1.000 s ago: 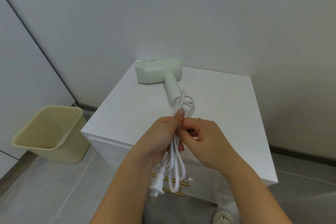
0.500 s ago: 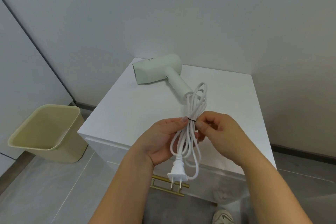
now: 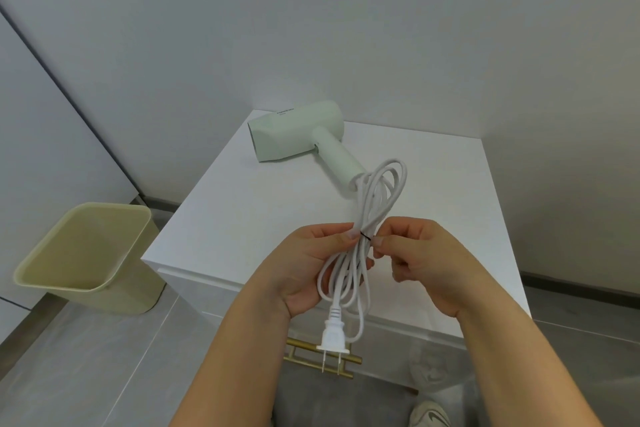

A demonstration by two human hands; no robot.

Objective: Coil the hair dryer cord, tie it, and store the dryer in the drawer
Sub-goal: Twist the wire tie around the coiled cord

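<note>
A pale green hair dryer (image 3: 298, 133) lies on its side at the back of the white cabinet top (image 3: 436, 184). Its white cord (image 3: 379, 194) is gathered into long loops, pinched at the middle by a thin black tie (image 3: 365, 236). My left hand (image 3: 311, 270) holds the bundle from the left, thumb on the tie. My right hand (image 3: 419, 263) pinches the tie's end at the right side of the bundle. The white plug (image 3: 333, 336) hangs below my hands, prongs down.
A gold drawer handle (image 3: 301, 348) shows on the cabinet front below the plug. A beige bin (image 3: 86, 253) stands on the grey floor at the left. White walls close in behind and at right. A shoe (image 3: 429, 414) is at the bottom edge.
The cord bundle has spread into longer loops with the black tie now around its middle. My hands moved slightly apart, and the plug swung from lower left to hang straight down.
</note>
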